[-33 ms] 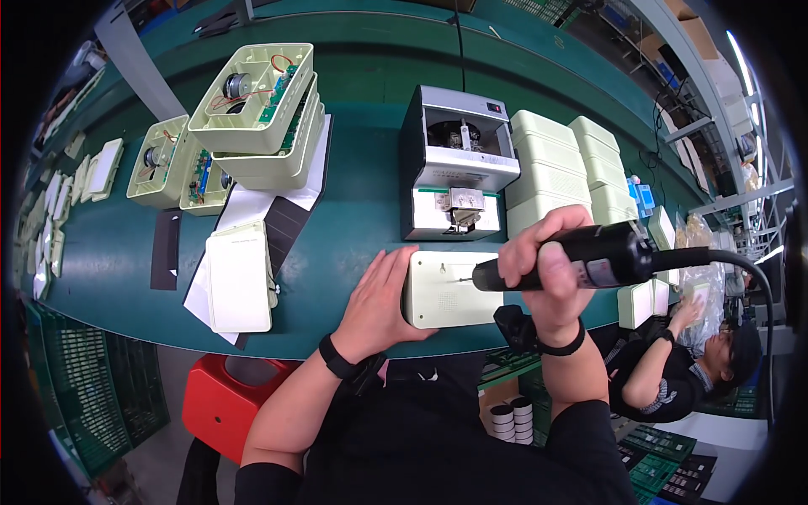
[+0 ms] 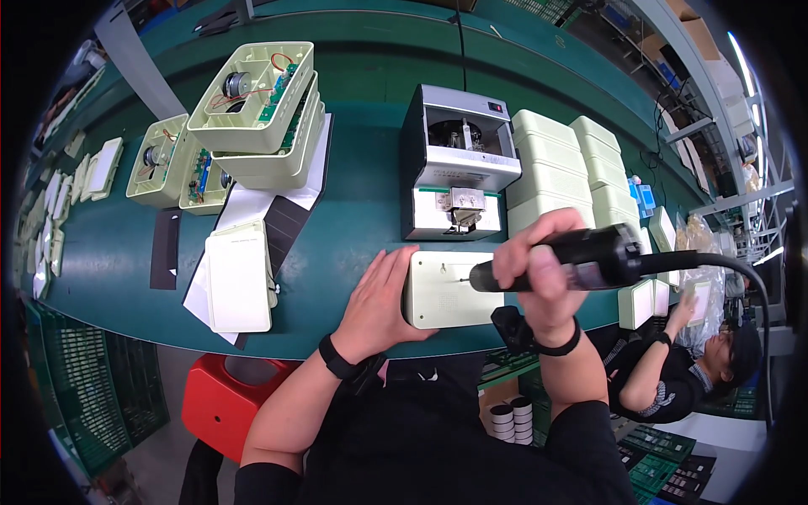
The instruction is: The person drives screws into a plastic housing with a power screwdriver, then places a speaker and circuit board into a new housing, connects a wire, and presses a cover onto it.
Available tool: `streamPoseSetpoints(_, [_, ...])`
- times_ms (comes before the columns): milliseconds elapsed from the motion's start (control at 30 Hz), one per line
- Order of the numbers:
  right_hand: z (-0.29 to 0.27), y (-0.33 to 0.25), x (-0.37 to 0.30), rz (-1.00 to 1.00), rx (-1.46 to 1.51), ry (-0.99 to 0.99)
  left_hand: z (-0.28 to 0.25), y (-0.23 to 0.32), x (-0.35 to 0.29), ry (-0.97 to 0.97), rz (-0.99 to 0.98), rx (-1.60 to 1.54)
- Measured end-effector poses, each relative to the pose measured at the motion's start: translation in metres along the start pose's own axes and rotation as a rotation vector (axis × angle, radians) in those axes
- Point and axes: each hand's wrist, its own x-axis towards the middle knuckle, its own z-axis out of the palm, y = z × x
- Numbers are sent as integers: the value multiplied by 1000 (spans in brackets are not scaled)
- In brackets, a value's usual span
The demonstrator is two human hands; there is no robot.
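Note:
A pale green plastic casing (image 2: 443, 295) lies flat near the front edge of the green table. My left hand (image 2: 380, 303) rests flat against its left end, fingers spread. My right hand (image 2: 539, 269) grips a black corded electric screwdriver (image 2: 581, 259), held almost level, its bit tip over the casing's back panel. The tool's black cable (image 2: 741, 278) runs off to the right.
A grey screw feeder box (image 2: 459, 172) stands just behind the casing. Stacks of closed pale casings (image 2: 560, 172) sit to its right, open casings with circuit boards (image 2: 252, 105) at the back left, another closed casing (image 2: 240, 276) on paper at left. A seated person (image 2: 673, 370) works at right.
My right hand and the screwdriver have shifted slightly left and down toward the casing. My left hand has not moved.

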Motion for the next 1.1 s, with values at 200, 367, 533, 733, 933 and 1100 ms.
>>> streamPoseSetpoints(200, [1, 9, -2, 8, 46, 27, 0, -2, 0, 1, 8, -2])
streamPoseSetpoints(367, [-1, 12, -4, 32, 62, 27, 0, -3, -1, 6, 12, 1])
streamPoseSetpoints(533, [1, 15, -4, 1, 12, -4, -2, -2, 1, -4, 17, 19])
streamPoseSetpoints(733, [-1, -16, 14, 11, 54, -26, -2, -1, -1, -16, 1, 12])
streamPoseSetpoints(933, [6, -25, 65, -190, 53, 107, -1, -1, -1, -6, 4, 25])
streamPoseSetpoints(1100, [6, -13, 71, -140, -79, 92, -1, -3, -3, -11, -15, -9])
